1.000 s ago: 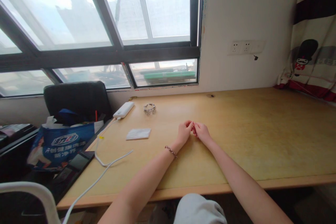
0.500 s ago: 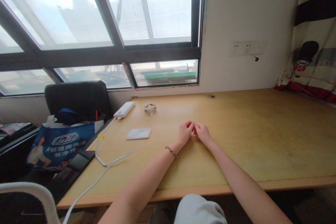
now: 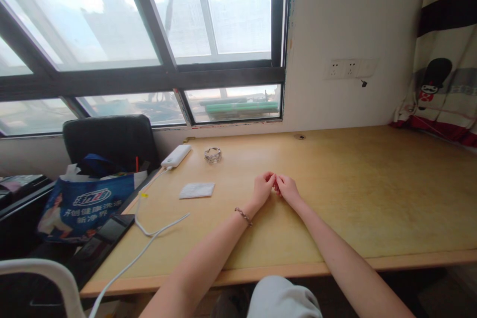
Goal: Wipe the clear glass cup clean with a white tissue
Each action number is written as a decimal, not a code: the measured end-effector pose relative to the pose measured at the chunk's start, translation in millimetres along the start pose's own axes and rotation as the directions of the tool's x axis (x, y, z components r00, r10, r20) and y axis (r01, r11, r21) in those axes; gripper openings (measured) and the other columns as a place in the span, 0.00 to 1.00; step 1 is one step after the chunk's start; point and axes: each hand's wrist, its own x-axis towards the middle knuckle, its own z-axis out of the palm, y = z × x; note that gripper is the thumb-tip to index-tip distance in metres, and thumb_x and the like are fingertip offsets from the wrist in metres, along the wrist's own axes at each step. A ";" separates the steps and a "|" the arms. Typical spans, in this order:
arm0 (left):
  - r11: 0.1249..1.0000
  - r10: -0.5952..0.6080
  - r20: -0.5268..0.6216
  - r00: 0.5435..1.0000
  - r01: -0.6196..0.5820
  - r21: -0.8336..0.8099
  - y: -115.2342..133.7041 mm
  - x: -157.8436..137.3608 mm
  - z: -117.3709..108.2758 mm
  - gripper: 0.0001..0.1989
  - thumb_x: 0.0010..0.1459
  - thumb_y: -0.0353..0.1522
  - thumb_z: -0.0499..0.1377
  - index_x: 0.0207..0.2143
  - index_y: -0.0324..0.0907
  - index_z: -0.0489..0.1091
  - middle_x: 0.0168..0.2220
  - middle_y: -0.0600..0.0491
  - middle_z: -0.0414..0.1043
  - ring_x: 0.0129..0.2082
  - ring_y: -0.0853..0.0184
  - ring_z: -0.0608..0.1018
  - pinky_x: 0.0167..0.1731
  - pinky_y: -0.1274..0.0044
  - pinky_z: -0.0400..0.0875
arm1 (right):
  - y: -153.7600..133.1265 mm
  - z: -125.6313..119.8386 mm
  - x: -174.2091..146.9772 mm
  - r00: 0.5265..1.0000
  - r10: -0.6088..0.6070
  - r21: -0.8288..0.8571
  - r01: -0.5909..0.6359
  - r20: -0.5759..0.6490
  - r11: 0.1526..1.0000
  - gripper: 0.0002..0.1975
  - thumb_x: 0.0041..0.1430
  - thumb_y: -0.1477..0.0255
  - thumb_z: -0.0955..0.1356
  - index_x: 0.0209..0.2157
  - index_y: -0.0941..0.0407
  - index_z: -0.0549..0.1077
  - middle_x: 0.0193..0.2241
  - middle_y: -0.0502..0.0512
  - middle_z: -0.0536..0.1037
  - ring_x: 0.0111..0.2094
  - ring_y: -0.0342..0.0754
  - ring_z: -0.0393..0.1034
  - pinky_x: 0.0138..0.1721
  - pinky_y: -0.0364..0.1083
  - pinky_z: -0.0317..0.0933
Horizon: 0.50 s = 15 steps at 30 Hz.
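My left hand (image 3: 264, 188) and my right hand (image 3: 287, 189) meet above the middle of the wooden desk (image 3: 372, 189). Both are closed, with fingers curled and their tips pressed together. Whatever lies between the fingertips, if anything, is hidden or too small to name. Around my left wrist is a beaded bracelet (image 3: 243, 216). Left of my hands lies a flat white packet (image 3: 197, 190), the closest loose thing to them. Farther back stands a clear glass ashtray-like dish (image 3: 213, 155).
A white power bank (image 3: 176, 156) sits at the desk's left edge, with a white cable (image 3: 149, 243) trailing toward me. Past that edge are a black chair (image 3: 110, 139) and a blue shopping bag (image 3: 87, 208). Wall sockets (image 3: 350, 68) are behind the desk.
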 end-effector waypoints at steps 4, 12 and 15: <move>1.000 -0.001 0.005 1.000 0.001 0.022 2.3 -0.7 -0.6 0.14 0.52 0.37 0.48 0.22 0.37 0.66 0.18 0.56 0.64 0.20 0.74 0.66 0.22 0.82 0.59 | -0.9 0.7 -1.2 1.000 -0.004 -0.007 0.004 -0.008 1.000 0.16 0.52 0.63 0.57 0.18 0.57 0.63 0.13 0.48 0.66 0.13 0.41 0.60 0.12 0.39 0.54; 0.980 -0.006 0.064 0.998 -0.007 0.198 6.2 -1.2 -3.1 0.14 0.54 0.35 0.47 0.25 0.38 0.68 0.18 0.54 0.66 0.20 0.72 0.67 0.23 0.81 0.59 | -0.4 -9.3 2.7 0.988 -0.063 -0.118 0.046 -0.143 0.992 0.14 0.49 0.63 0.60 0.20 0.57 0.66 0.14 0.49 0.69 0.13 0.41 0.62 0.16 0.39 0.56; 0.863 -0.027 0.181 0.983 -0.068 0.500 11.0 -2.3 -14.4 0.12 0.53 0.34 0.48 0.26 0.39 0.69 0.22 0.50 0.68 0.23 0.69 0.69 0.27 0.78 0.62 | -1.1 -16.8 6.2 0.973 -0.050 -0.087 0.031 -0.226 0.996 0.13 0.48 0.63 0.61 0.22 0.58 0.67 0.14 0.48 0.68 0.13 0.40 0.61 0.15 0.39 0.55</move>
